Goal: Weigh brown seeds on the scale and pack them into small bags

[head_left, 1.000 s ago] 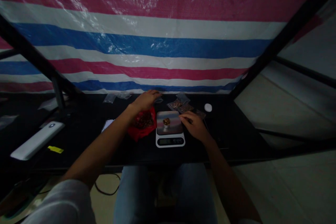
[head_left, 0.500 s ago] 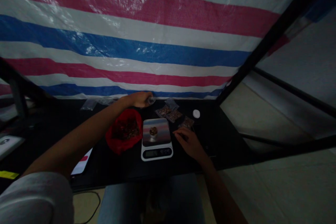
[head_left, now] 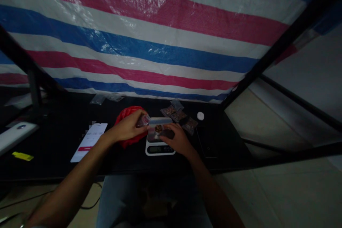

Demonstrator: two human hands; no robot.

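Note:
My left hand (head_left: 129,127) is closed on a small clear plastic bag (head_left: 144,120), over the red plastic bag (head_left: 125,113) and just left of the scale. A small cup (head_left: 158,131) full of brown bits stands upright on the metal plate of the white digital scale (head_left: 160,150). From the right, my right hand (head_left: 178,139) reaches over the plate, thumb and fingers apart at the cup's right side. Whether the fingertips touch the cup I cannot tell. My left hand and forearm hide much of the red bag.
Several small clear bags of brown bits (head_left: 178,115) lie behind and right of the scale, near a white round case (head_left: 200,115). A dark phone (head_left: 207,142) is at right. On the left are a lit phone (head_left: 89,142), a white device (head_left: 17,136) and a yellow piece (head_left: 22,156).
My left hand has come from the back of the table toward the scale with the clear bag. My right hand has moved left over the scale to the cup. The view has shifted slightly.

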